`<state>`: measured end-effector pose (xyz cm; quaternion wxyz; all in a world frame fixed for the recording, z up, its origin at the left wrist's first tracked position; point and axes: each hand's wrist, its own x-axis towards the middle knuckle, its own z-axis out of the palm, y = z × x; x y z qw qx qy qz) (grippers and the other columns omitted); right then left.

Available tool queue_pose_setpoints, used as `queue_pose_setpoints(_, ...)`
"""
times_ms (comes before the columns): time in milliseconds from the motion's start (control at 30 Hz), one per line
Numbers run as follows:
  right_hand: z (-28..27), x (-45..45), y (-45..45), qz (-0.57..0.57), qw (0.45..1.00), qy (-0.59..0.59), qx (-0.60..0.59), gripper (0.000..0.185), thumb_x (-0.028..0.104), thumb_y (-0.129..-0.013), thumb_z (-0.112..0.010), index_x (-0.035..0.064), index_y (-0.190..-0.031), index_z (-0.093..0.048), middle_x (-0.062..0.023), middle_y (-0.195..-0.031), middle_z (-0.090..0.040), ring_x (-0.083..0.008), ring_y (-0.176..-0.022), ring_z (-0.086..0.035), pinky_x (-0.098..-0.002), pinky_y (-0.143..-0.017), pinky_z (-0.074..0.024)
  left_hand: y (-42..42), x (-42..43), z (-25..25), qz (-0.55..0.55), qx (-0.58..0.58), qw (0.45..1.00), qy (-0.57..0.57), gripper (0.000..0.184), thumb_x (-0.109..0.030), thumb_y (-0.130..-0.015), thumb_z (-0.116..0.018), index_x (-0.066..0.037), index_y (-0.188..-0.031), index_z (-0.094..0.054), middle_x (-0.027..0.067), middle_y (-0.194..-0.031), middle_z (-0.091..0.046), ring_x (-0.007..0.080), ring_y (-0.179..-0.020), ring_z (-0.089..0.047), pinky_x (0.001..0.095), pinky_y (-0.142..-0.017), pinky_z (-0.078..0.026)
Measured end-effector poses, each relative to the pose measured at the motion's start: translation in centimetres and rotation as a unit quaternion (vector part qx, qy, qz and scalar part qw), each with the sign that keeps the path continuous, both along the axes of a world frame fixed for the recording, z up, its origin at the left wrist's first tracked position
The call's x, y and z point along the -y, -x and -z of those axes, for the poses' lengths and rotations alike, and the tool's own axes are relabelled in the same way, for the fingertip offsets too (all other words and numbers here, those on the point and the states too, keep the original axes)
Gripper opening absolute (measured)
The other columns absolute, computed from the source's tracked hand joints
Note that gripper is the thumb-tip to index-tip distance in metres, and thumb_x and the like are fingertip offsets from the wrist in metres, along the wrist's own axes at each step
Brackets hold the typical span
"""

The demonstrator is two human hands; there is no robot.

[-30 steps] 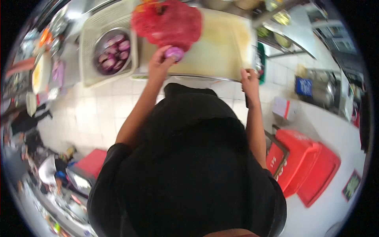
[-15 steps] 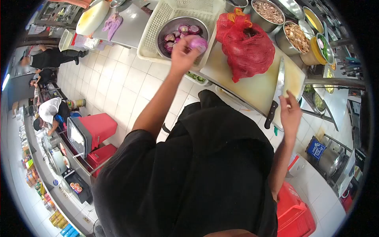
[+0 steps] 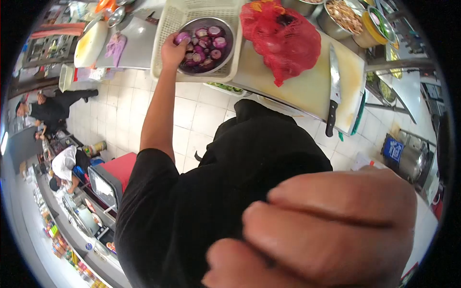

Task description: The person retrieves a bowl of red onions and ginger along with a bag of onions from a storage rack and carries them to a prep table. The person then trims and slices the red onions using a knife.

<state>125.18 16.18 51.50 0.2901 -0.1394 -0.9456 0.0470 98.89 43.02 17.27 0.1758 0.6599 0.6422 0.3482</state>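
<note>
My left hand (image 3: 174, 52) is closed around a red onion (image 3: 182, 37) at the left rim of a metal bowl (image 3: 227, 54). Several red onions (image 3: 205, 44), with cut ends showing, fill the bowl, which sits in a cream plastic crate (image 3: 179, 13). Very close to the camera, my right hand (image 3: 326, 225) shows its back with the fingers curled in; its palm is hidden. On the cutting board (image 3: 307, 103) lies a knife (image 3: 334, 86) with a black handle, untouched. A red mesh bag (image 3: 283, 45) rests on the board to its left.
Metal pots with chopped food (image 3: 343, 18) stand behind the board. A purple cloth (image 3: 115, 48) and a white board (image 3: 91, 44) lie at the left. A red bin (image 3: 126, 168) stands on the tiled floor. Co-workers (image 3: 65, 161) are at the far left.
My left hand has moved the onion from above the bowl's right side to its left rim. My right hand has left the knife area, risen close to the camera and curled its fingers. The view has shifted.
</note>
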Motion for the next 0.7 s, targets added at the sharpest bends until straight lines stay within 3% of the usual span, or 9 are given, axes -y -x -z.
queue_pose_setpoints(67, 0.4, -0.6, 0.8, -0.002, 1.0, 0.0, 0.0, 0.027, 0.003, -0.078, -0.064, 0.0002, -0.104, -0.066, -0.0152, -0.095, -0.066, -0.0281, -0.081, -0.067, -0.0337, -0.071, -0.0538, 0.6, -0.3, 1.1, 0.003, -0.038, 0.999, 0.018, 0.04, -0.023, -0.079, -0.077, -0.003, -0.113, -0.068, 0.0161, -0.093, -0.072, 0.0271, -0.082, -0.069, 0.0359, -0.079, -0.054)
queue_pose_setpoints(133, 0.6, -1.0, 1.4, 0.001, 1.0, 0.003, 0.003, 0.027, 0.004, -0.077, -0.065, 0.0005, -0.104, -0.066, -0.0148, -0.095, -0.066, -0.028, -0.081, -0.067, -0.034, -0.07, -0.0539, 3.1, -2.9, 5.7, 0.045, 0.013, 0.999, -0.025, 0.035, -0.019, -0.082, -0.074, -0.002, -0.112, -0.069, 0.0158, -0.092, -0.072, 0.0259, -0.082, -0.07, 0.0358, -0.078, -0.054)
queue_pose_setpoints(267, 1.3, -2.1, 2.6, 0.01, 1.0, 0.015, 0.005, 0.026, 0.006, -0.076, -0.066, 0.0013, -0.102, -0.066, -0.014, -0.095, -0.066, -0.0279, -0.08, -0.067, -0.0345, -0.07, -0.054, 3.9, -1.9, 3.5, 0.055, 0.029, 0.998, 0.004, 0.032, -0.012, -0.086, -0.068, 0.003, -0.113, -0.067, 0.0141, -0.092, -0.071, 0.0241, -0.081, -0.069, 0.0359, -0.074, -0.054)
queue_pose_setpoints(300, 1.2, -2.2, 2.5, 0.009, 1.0, 0.011, 0.001, 0.026, 0.007, -0.076, -0.066, 0.0015, -0.102, -0.066, -0.0138, -0.095, -0.065, -0.0279, -0.08, -0.067, -0.0346, -0.07, -0.054, 5.8, -2.2, 2.4, 0.043, 0.088, 0.995, 0.002, 0.031, -0.01, -0.086, -0.067, 0.004, -0.113, -0.066, 0.0147, -0.093, -0.071, 0.0224, -0.081, -0.068, 0.0349, -0.076, -0.054)
queue_pose_setpoints(400, 0.9, -2.3, 2.5, 0.007, 1.0, 0.004, -0.003, 0.025, 0.009, -0.076, -0.066, 0.0021, -0.1, -0.067, -0.0133, -0.094, -0.065, -0.0278, -0.08, -0.067, -0.035, -0.069, -0.0541, 3.9, -1.4, 1.4, 0.076, -0.022, 0.994, -0.073, 0.029, -0.008, -0.085, -0.068, 0.004, -0.112, -0.066, 0.0149, -0.095, -0.07, 0.0204, -0.083, -0.067, 0.033, -0.078, -0.054)
queue_pose_setpoints(467, 0.8, -2.5, 2.7, 0.01, 1.0, 0.004, -0.009, 0.025, 0.01, -0.075, -0.067, 0.0025, -0.099, -0.067, -0.0129, -0.094, -0.065, -0.0277, -0.08, -0.067, -0.0352, -0.069, -0.0541, 1.4, 0.8, -0.6, 0.077, 0.012, 0.995, -0.055, 0.026, -0.008, -0.087, -0.068, 0.003, -0.111, -0.067, 0.0137, -0.097, -0.07, 0.0193, -0.084, -0.066, 0.0316, -0.08, -0.053)
queue_pose_setpoints(600, 1.1, -2.9, 3.5, 0.057, 0.998, 0.025, -0.014, 0.025, 0.012, -0.075, -0.068, 0.0033, -0.098, -0.067, -0.0122, -0.094, -0.065, -0.0275, -0.08, -0.067, -0.0357, -0.068, -0.0542, 0.1, 2.0, -4.3, 0.088, 0.121, 0.988, -0.048, 0.022, -0.009, -0.089, -0.068, 0.001, -0.108, -0.068, 0.0118, -0.095, -0.07, 0.0192, -0.083, -0.066, 0.0319, -0.076, -0.054)
queue_pose_setpoints(700, 4.5, -4.2, 1.7, 0.143, 0.984, 0.075, -0.072, 0.024, 0.014, -0.074, -0.068, 0.0039, -0.096, -0.067, -0.0116, -0.094, -0.065, -0.0274, -0.08, -0.067, -0.0361, -0.068, -0.0543, -1.9, 1.6, -6.8, 0.123, 0.06, 0.982, -0.128, 0.02, -0.009, -0.09, -0.064, -0.004, -0.108, -0.069, 0.011, -0.095, -0.07, 0.0208, -0.082, -0.067, 0.0329, -0.073, -0.054)
